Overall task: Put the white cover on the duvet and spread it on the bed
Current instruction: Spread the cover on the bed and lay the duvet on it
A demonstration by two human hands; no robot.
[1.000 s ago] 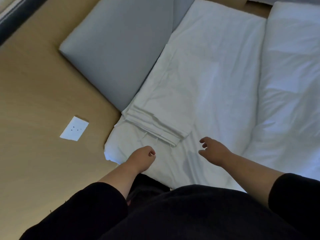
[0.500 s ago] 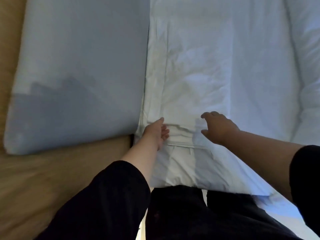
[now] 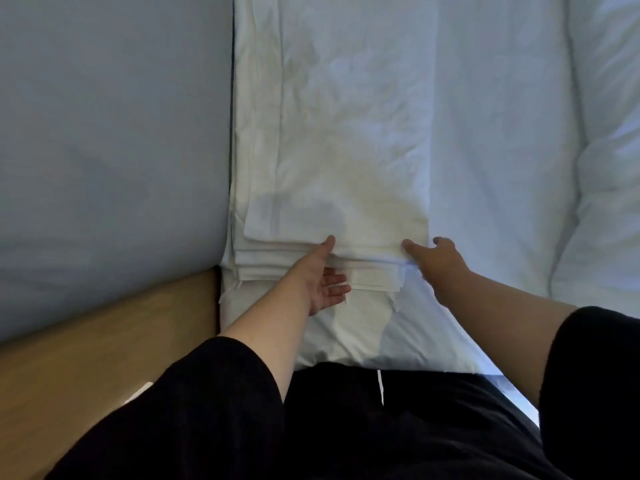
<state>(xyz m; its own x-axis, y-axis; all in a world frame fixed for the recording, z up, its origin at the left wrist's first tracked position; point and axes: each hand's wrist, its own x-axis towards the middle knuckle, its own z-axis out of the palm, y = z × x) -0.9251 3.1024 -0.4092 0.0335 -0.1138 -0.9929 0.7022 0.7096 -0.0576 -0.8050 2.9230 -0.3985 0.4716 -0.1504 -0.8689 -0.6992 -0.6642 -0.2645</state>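
The left hand (image 3: 320,277) reaches to the near edge of the folded white cover (image 3: 339,188), its thumb laid on top of the upper layer and its fingers (image 3: 334,284), nearly straight, slid in against the stacked folds below, so it holds the edge between thumb and fingers. The right hand (image 3: 434,259) meets the same edge at its right corner, thumb pointing left over the top fold and the other fingers curled down at the cover's side; how far they wrap under the cloth cannot be told, but the hand appears to pinch that corner. Both forearms are bare, coming out of black sleeves (image 3: 214,393), and black clothing fills the bottom of the view. The cover lies as a long folded strip running away from the person, several layers showing at the near end, on top of the white duvet (image 3: 502,150) spread flat beneath it. To the right a thicker white roll of bedding (image 3: 609,168) lies alongside. To the left, touching the cover's long edge, is a grey mattress (image 3: 110,150), and below it a tan wooden floor (image 3: 86,368).
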